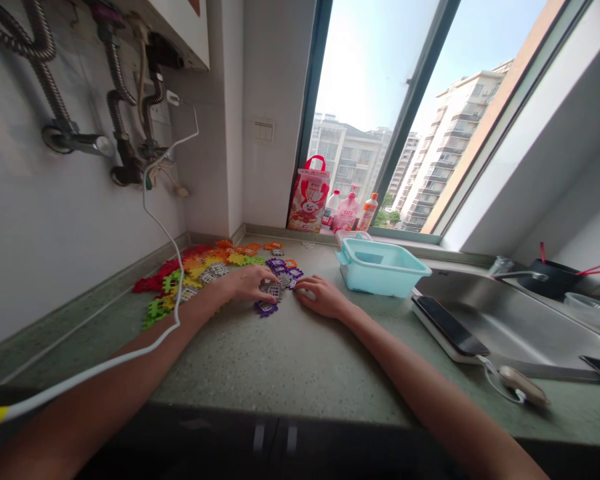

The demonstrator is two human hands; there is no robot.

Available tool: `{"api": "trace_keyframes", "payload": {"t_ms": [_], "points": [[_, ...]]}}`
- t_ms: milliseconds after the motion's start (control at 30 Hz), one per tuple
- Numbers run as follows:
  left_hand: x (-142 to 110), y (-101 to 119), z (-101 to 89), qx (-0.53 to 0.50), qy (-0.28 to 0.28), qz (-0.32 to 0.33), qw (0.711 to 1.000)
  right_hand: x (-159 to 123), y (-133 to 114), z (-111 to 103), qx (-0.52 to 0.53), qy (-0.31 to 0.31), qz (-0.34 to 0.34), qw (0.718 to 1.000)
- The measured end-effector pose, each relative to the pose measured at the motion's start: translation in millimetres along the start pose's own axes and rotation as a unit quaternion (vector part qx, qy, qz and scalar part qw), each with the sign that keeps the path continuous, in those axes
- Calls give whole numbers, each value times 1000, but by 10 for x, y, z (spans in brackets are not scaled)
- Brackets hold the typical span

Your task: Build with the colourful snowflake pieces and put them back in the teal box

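Observation:
A spread of small interlocking plastic tiles (205, 265) in red, orange, yellow, green and purple lies on the speckled green counter (290, 353). My left hand (247, 283) rests palm down at the pile's right edge, fingers curled over grey and purple tiles. A loose purple tile (265, 308) lies just in front of it. My right hand (323, 297) lies beside it, fingers bent and pinching a small pale piece at the purple tiles (286, 269).
A light blue plastic basin (380, 267) stands right of the hands. A phone (450, 325) lies on the steel sink (510, 320) edge. A red printed bag (309, 195) and bottles (350, 212) stand on the sill. A white cable (163, 227) hangs from the wall pipes.

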State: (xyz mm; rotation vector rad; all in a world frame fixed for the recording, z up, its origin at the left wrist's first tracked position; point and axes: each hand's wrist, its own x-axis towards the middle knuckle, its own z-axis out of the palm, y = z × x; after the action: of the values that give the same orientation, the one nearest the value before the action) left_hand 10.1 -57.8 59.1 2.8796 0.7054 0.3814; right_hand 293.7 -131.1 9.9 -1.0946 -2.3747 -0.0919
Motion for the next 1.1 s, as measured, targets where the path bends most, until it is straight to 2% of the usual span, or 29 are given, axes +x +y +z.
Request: {"api": "trace_keyframes", "payload": {"t_ms": [167, 333, 433, 533, 700, 833, 933, 1000, 1100], "points": [[-8, 165, 34, -20, -10, 37, 999, -76, 229, 19, -24, 7, 57, 998], [30, 265, 161, -86, 14, 63, 994, -64, 69, -76, 9, 25, 9, 1000], [50, 235, 194, -119, 30, 48, 991, -51, -67, -176, 29, -10, -23, 999], [58, 179, 202, -131, 34, 25, 990, -62, -102, -224, 50, -47, -9, 998], [82, 132, 275, -143, 44, -7, 989, -118, 36, -235, 29, -25, 40, 998], [118, 171, 346, -109, 74, 19, 991, -129, 60, -290, -19, 69, 61, 996], [124, 192, 312, -80, 107, -7, 991, -92, -51, -294, 11, 128, 47, 991], [109, 172, 254, -38, 130, -32, 990, -58, -155, -250, 39, 125, 22, 991], [71, 98, 173, 41, 136, -51, 989, -20, -286, -152, 57, 70, 1, 996]]}}
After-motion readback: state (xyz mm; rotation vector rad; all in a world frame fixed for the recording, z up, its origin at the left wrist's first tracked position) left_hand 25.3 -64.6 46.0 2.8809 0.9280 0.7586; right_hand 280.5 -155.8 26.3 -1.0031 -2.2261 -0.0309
